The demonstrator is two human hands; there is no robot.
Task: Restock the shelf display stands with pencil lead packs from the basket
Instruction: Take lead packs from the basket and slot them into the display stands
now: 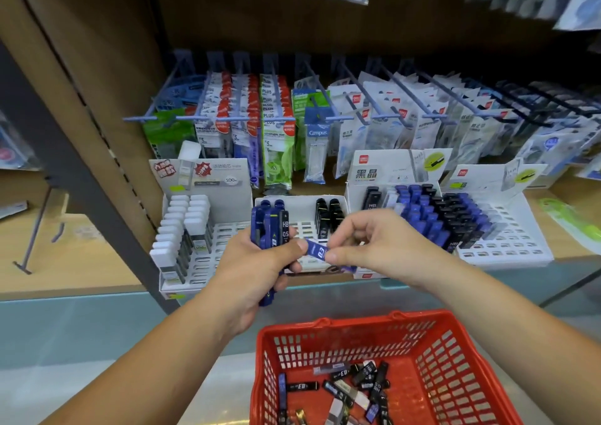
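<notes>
Item under inspection: one blue pencil lead pack [317, 249], held in the air between my two hands, in front of the middle display stand [300, 205] and above the front edge of the shelf [572, 255]. Its long axis runs roughly left to right and dips toward my right. The printed face is turned up toward me.

My right hand [367, 245] is the nearer hand and has control. Its fingers [335, 257] are closed to a narrow pinch, thumb and forefinger on the right half of the pack and the other fingers curled loosely behind. The left end of the pack touches the thumb of my left hand [260, 268].

That left hand is wrapped round a bundle of blue lead packs [270, 229], which stands upright with caps at the top. One label reads HB 0.5.

Judgement: the single pack lies crosswise to the stand's slots. It must be turned upright, cap up, before it will seat.

Open slots show in the middle stand just behind my hands, between its blue row at the left and its black row at the right. The left display stand [208, 262] carries white packs. The right display stand [507, 245] carries blue and black packs toward its rear.

The red basket [357, 322] sits below my forearms with loose packs lying flat on its floor. Restocking is part done, in my judgement.
</notes>
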